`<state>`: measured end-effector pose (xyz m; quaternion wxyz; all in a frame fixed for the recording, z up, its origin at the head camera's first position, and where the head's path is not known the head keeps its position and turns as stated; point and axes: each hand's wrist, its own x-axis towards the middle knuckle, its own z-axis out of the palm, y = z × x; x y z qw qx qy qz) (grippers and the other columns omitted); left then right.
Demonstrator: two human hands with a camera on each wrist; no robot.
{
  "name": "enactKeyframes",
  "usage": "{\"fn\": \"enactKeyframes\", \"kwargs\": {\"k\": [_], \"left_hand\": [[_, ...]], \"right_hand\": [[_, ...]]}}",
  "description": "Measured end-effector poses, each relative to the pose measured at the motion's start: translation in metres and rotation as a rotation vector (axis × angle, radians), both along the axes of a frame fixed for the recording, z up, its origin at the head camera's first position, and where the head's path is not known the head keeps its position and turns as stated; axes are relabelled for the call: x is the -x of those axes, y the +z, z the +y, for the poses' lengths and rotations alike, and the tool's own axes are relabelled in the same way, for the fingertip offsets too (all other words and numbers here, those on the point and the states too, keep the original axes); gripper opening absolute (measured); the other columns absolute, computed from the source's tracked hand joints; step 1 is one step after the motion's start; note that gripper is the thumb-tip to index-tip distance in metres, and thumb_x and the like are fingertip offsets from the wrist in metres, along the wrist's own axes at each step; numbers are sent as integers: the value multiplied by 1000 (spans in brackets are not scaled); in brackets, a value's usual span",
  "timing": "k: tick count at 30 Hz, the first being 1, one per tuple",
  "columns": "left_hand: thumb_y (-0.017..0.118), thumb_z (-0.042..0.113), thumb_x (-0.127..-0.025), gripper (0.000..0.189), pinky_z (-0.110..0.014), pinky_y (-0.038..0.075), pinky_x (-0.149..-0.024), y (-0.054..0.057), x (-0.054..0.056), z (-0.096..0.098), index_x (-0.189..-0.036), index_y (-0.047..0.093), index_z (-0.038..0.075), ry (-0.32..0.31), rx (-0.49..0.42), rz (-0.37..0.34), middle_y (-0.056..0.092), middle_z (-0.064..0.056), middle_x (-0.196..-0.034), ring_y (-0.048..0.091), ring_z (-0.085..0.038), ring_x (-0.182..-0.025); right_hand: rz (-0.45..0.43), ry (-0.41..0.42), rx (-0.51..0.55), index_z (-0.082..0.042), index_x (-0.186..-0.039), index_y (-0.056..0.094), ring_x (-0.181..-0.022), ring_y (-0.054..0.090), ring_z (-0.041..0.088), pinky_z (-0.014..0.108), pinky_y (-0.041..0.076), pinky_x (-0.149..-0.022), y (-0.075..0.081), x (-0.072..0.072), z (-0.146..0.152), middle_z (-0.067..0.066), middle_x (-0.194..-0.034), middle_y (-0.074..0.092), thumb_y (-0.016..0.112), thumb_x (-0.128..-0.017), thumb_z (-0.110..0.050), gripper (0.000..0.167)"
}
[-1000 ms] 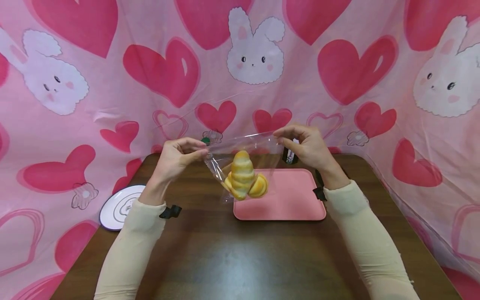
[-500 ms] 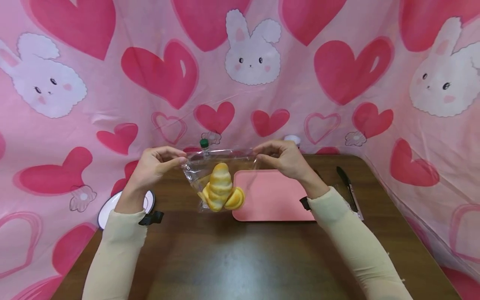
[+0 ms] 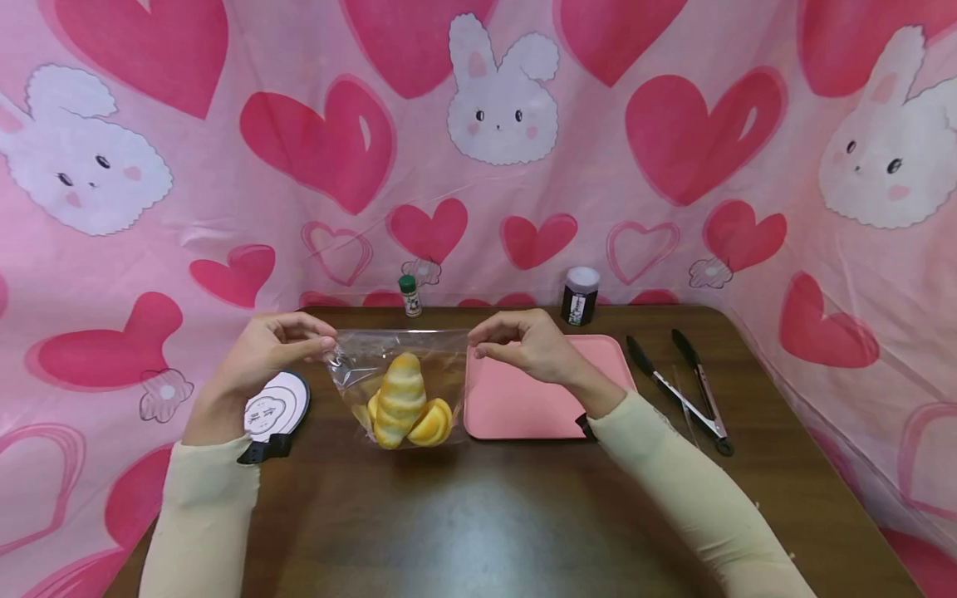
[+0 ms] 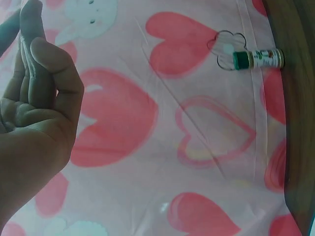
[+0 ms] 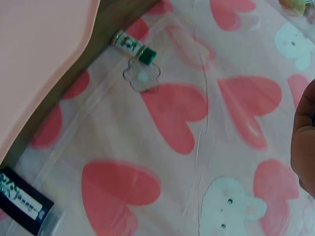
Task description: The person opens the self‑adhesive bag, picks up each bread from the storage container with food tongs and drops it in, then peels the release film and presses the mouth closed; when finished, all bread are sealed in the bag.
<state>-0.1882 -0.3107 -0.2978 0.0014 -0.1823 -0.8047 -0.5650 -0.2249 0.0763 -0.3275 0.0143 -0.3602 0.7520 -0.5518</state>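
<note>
A clear plastic bag (image 3: 451, 365) is stretched between my two hands, with its top edge nearly level. Inside it are a ridged, golden bread roll (image 3: 401, 403) and smaller rounded yellow bread pieces (image 3: 431, 422). My left hand (image 3: 265, 350) pinches the bag's upper left corner between thumb and fingers; my right hand (image 3: 532, 345) pinches the upper right corner. Whether the bag's bottom touches the table cannot be told. In the left wrist view the left hand (image 4: 44, 93) has its thumb against the fingers. Only part of the right hand (image 5: 304, 142) shows in the right wrist view.
A pink tray (image 3: 523, 407) lies behind and right of the bag. Black-tipped tongs (image 3: 703, 390) lie on the right. A white plate (image 3: 290, 399) is partly behind my left arm. At the back stand a green-capped shaker bottle (image 3: 410, 297) and a dark jar (image 3: 581, 297).
Both hands have moved left and lower with the bag, away from in front of the tray. The tongs, shaker bottle and jar are now uncovered. The grip on both corners is unchanged.
</note>
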Motion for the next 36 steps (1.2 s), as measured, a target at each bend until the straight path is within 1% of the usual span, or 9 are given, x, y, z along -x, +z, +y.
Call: {"fn": "enactKeyframes", "kwargs": {"k": [5, 8, 12, 14, 17, 23, 26, 32, 36], "left_hand": [[67, 2, -92, 12, -26, 59, -68, -3, -2, -10, -101, 73, 6, -7, 54, -23, 77, 5, -80, 73, -9, -72], [68, 7, -93, 13, -27, 60, -69, -6, 0, -13, -104, 71, 2, 5, 116, -48, 76, 8, -82, 73, -10, -73], [69, 13, -93, 26, -27, 60, -72, -14, 5, -15, -110, 67, -7, 32, 166, -95, 76, 9, -84, 74, -11, -75], [70, 15, -93, 30, -25, 59, -73, -18, 10, -14, -111, 66, -8, 49, 171, -110, 76, 9, -83, 74, -11, -76], [70, 16, -93, 32, -24, 59, -74, -24, 18, -10, -112, 64, -9, 73, 143, -115, 75, 9, -82, 72, -10, -76], [68, 15, -95, 31, -20, 58, -75, -36, 35, -1, -112, 61, -9, 121, 118, -77, 72, 15, -83, 69, -1, -78], [66, 17, -96, 31, -20, 58, -76, -42, 44, 4, -113, 60, -8, 138, 114, -51, 70, 16, -85, 69, 0, -80], [63, 19, -99, 34, -24, 60, -78, -53, 61, 12, -115, 56, -10, 152, 59, -59, 73, 8, -92, 70, -3, -85], [61, 21, -100, 35, -27, 60, -79, -61, 74, 14, -118, 57, -8, 207, 83, -50, 71, 0, -98, 68, -1, -85]], "right_hand": [[-29, 32, -21, -8, -106, 76, -77, 72, 14, 27, 58, -67, -5, -3, -9, 11, -98, 77, 75, -88, -11, 18], [-32, 11, -57, -10, -105, 77, -73, 71, 14, 26, 56, -64, -9, -1, -14, 7, -96, 77, 75, -88, -12, 17], [-45, -24, -121, -11, -104, 77, -73, 70, 11, 25, 57, -67, -15, 6, -20, 6, -94, 77, 75, -88, -13, 16], [-48, -42, -149, -11, -104, 77, -74, 70, 10, 25, 58, -70, -18, 10, -22, 5, -94, 77, 75, -88, -13, 16], [-38, -64, -177, -11, -105, 76, -79, 70, 11, 27, 58, -74, -21, 15, -24, 5, -96, 77, 75, -88, -13, 17], [8, -111, -244, -11, -111, 75, -92, 71, 15, 33, 58, -86, -24, 24, -22, 5, -105, 76, 73, -90, -15, 22], [27, -128, -266, -11, -115, 73, -97, 72, 18, 37, 58, -89, -25, 28, -18, 6, -111, 75, 72, -90, -15, 26], [20, -162, -291, -14, -120, 70, -100, 73, 20, 41, 58, -89, -26, 33, -4, 4, -116, 73, 72, -90, -16, 30], [-2, -187, -302, -16, -122, 69, -103, 71, 20, 43, 57, -90, -26, 35, 8, 4, -120, 71, 71, -91, -19, 31]]}}
